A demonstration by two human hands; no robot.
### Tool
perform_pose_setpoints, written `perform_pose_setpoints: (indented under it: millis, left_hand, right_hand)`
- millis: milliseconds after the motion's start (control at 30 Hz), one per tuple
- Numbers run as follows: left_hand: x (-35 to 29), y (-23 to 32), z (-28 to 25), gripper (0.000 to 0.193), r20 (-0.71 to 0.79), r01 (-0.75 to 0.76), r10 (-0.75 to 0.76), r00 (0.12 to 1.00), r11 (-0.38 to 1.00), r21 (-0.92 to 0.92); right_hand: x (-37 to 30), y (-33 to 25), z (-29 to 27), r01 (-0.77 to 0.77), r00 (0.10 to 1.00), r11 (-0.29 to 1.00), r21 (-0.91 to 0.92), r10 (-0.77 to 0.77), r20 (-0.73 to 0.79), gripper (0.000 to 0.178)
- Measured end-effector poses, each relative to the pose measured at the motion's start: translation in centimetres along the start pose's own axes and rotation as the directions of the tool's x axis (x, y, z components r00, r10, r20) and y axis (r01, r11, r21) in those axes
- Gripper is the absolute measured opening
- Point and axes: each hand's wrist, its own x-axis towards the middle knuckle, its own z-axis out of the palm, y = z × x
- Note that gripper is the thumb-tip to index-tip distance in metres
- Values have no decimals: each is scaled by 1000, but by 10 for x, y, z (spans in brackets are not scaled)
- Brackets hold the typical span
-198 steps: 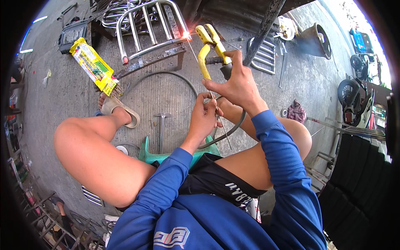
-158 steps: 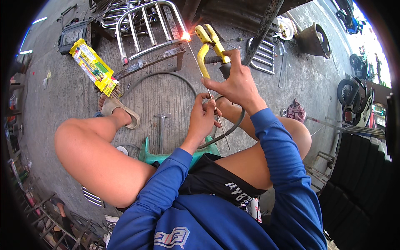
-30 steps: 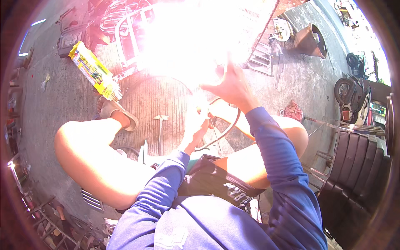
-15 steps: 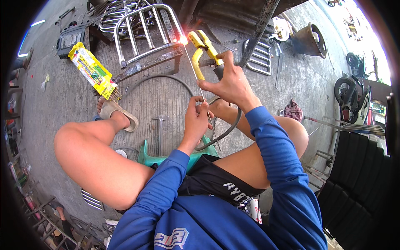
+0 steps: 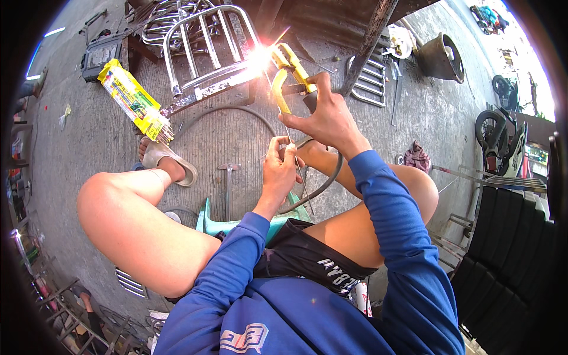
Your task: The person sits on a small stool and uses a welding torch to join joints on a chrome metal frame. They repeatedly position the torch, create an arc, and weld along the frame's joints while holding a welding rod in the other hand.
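My right hand (image 5: pixel 326 116) grips a yellow welding electrode holder (image 5: pixel 288 76). Its tip glows with a bright arc at the lower bar of a shiny metal rack (image 5: pixel 204 50) lying on the concrete. My left hand (image 5: pixel 280 168) sits just below, fingers pinched around the thin welding rod (image 5: pixel 291 145) that runs up toward the holder. A black cable (image 5: pixel 322 183) loops down from the holder past my left hand. I sit on a low green stool (image 5: pixel 210 222) with both knees spread.
A yellow pack of welding rods (image 5: pixel 131 97) lies left of the rack. A hammer (image 5: pixel 227 180) rests between my feet, a black box (image 5: pixel 97 54) sits far left, a grille (image 5: pixel 370 89) and a dark bucket (image 5: pixel 441 58) lie at the back right, with motorbikes (image 5: pixel 500 133) beyond.
The arc flared into a wide glare a second ago, dimmed, and now burns as a small bright spot at the rack bar. Both hands stay almost in place.
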Motion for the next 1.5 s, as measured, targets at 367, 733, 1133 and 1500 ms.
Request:
perform_pose_setpoints:
  millis: [367,733,1133,1500]
  left_hand:
    - [0,-3,-1,21,-17,-32,32,999,999,4]
    - [-1,-1,-2,22,-36,-19,20,999,999,32]
    - [-7,2,-1,20,-38,-42,41,998,998,-43]
    - [-5,4,-3,23,-30,1,-3,1000,999,-54]
  right_hand:
    - [1,4,5,6,1000,1000,-10,-6,-20,91]
    - [1,3,6,5,1000,1000,19,-5,-16,91]
    - [1,-6,-5,41,988,995,86,-28,-152,94]
    - [0,-3,2,22,999,999,-23,-23,-32,90]
